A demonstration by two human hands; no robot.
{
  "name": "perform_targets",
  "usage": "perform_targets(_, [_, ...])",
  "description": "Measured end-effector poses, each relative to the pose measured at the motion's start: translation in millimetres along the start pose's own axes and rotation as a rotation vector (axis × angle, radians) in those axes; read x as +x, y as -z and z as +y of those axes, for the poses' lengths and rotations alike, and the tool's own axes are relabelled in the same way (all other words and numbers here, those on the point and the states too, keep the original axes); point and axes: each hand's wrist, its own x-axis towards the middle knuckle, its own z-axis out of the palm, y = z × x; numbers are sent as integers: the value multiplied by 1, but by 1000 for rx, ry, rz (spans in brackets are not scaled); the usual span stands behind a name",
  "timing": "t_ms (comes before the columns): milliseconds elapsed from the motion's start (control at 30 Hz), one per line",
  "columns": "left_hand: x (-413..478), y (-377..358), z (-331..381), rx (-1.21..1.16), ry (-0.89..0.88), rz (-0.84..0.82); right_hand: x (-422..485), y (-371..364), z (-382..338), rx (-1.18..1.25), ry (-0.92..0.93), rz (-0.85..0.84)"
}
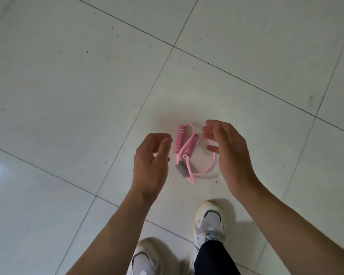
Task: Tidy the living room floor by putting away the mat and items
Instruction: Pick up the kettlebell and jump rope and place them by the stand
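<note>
Pink exercise band (189, 146) lies coiled on tile floor (68, 96). Left hand (151, 161) at its 9 o'clock: fingers loosely curled, holding nothing. Right hand (228, 153) at 3 o'clock: fingers relaxed, empty. Right sneaker (210, 219) at 6 o'clock.

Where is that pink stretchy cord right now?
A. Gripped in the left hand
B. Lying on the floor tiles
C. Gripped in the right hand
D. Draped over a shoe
B: the pink cord lies on the tiled floor, while the left hand and right hand are both open and hold nothing.
</note>
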Motion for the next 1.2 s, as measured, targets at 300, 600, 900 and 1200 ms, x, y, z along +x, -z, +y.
perform_targets(300, [50, -47, -75, 311, 107, -186, 45, -16, 89, -177, -246, -39])
perform_targets(600, [68, -74, -93, 272, 241, -264, 61, -45, 108, -139, -375, -92])
perform_targets(900, [42, -61, -66, -90, 327, -255, 48, -33, 80, -31, -354, -60])
perform_targets(1200, [-4, -9, 67, -134, 97, -192, -5, 1, -53, -7, -165, -125])
